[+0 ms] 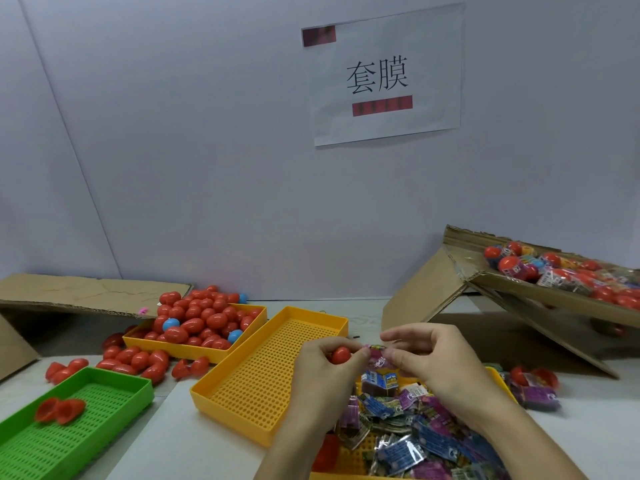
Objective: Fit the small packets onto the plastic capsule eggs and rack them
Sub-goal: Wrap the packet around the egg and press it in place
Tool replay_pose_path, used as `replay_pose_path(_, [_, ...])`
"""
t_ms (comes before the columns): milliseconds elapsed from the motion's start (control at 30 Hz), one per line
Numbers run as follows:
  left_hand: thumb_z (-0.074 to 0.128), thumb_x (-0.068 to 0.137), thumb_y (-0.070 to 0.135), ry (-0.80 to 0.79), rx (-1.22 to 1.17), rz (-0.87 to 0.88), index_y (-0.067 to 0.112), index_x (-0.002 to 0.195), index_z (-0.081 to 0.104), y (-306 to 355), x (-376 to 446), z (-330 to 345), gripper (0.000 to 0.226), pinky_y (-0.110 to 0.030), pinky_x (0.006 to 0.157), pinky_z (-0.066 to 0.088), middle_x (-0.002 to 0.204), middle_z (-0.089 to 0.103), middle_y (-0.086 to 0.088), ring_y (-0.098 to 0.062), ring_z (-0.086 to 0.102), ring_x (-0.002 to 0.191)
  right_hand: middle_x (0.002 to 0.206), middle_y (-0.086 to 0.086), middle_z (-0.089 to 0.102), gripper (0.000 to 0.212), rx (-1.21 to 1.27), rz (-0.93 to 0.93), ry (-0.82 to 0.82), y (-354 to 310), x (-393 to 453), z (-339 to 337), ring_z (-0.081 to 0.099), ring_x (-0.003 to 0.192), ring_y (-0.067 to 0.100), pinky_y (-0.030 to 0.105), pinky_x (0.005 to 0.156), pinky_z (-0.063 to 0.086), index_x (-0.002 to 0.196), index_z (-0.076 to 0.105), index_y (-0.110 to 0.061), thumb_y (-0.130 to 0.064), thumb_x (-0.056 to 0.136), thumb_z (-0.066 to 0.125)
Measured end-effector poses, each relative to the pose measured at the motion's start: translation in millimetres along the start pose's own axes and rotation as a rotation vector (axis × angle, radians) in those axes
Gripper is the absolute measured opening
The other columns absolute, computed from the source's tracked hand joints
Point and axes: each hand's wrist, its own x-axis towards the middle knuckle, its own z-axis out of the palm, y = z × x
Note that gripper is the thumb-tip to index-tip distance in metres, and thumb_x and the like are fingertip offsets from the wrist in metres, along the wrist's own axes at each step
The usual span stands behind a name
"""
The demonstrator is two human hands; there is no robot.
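My left hand grips a red capsule egg in its fingertips above the empty yellow tray. My right hand pinches a small purple packet right beside the egg, its open end touching the egg's tip. Below my hands a yellow tray holds a heap of blue and purple packets. Another yellow tray at the back left is piled with red eggs and a few blue ones.
A green tray at the front left holds two red egg halves. Loose red eggs lie on the table. A tilted cardboard box on the right holds finished wrapped eggs. Flat cardboard lies at the back left.
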Motion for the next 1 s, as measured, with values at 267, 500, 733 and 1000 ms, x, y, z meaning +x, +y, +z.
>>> replay_pose_path(267, [0.074,0.086,0.016,-0.107,-0.274,-0.257,0.011,0.073,0.075,-2,4,-2,0.014,-0.024,0.051,0.044,0.061,0.06,0.002,-0.01,0.052,0.051,0.076,-0.012,0.071,0.024,-0.247,-0.185,0.174,0,-1,9,0.065,0.078,-0.003,0.012,0.066,0.053,0.095,0.071,-0.035,-0.013,0.086,0.074])
replay_pose_path(500, [0.066,0.09,0.011,-0.122,-0.479,-0.271,0.007,0.076,0.075,-4,9,-1,0.017,-0.032,0.056,0.043,0.068,0.059,-0.005,-0.015,0.05,0.056,0.081,-0.008,0.072,0.021,-0.185,-0.184,0.069,-1,-2,10,0.068,0.076,0.009,0.028,0.071,0.059,0.095,0.072,-0.034,-0.015,0.086,0.074])
replay_pose_path(733, [0.071,0.085,0.021,-0.141,-0.446,-0.127,0.006,0.082,0.075,-4,7,-1,0.016,-0.033,0.055,0.041,0.069,0.062,-0.004,-0.014,0.048,0.053,0.075,-0.007,0.069,0.018,-0.188,-0.203,0.183,2,1,15,0.066,0.071,0.009,0.026,0.065,0.058,0.095,0.07,-0.036,-0.019,0.087,0.073])
replay_pose_path(1000, [0.064,0.094,0.027,-0.191,-0.197,0.078,0.024,0.084,0.073,-4,3,-4,0.013,-0.027,0.053,0.042,0.066,0.063,0.0,-0.013,0.046,0.054,0.096,-0.007,0.073,0.026,0.048,-0.172,0.008,0,0,8,0.069,0.092,0.013,0.035,0.082,0.058,0.103,0.073,-0.033,-0.014,0.093,0.059])
